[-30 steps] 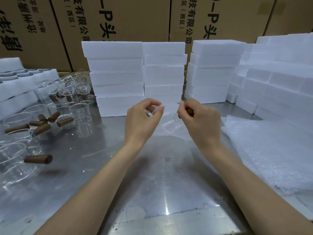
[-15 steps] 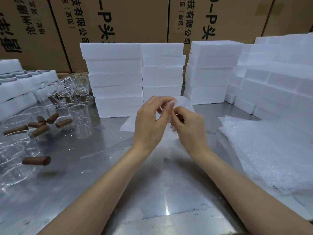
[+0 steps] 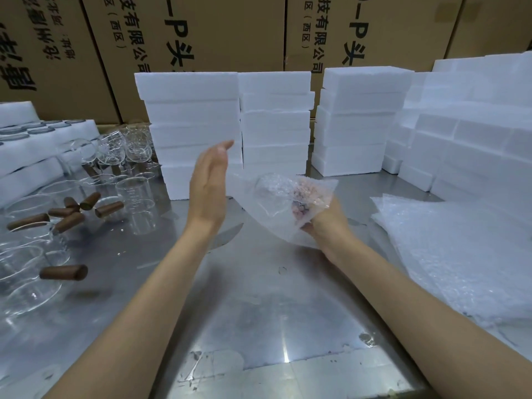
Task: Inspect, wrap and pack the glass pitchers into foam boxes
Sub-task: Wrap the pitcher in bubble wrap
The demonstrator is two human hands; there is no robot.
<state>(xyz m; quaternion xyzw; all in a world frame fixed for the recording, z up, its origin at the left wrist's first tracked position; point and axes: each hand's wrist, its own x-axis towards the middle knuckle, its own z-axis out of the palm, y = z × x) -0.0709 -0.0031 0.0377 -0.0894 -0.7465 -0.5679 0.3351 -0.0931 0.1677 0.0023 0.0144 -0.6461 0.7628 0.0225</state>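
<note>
Now, wrap half on, one hand free.
Right hand [image 3: 319, 223] grips the bubble-wrapped pitcher [image 3: 280, 201] above the steel table [image 3: 259, 312]; left hand [image 3: 208, 185] hovers flat, fingers straight. Grip looks partly hidden; loose wrap could slide and drop the glass.

Dim overhead light, glare streak on the steel table [image 3: 285, 326], soft blur, wide-angle edge bending
</note>
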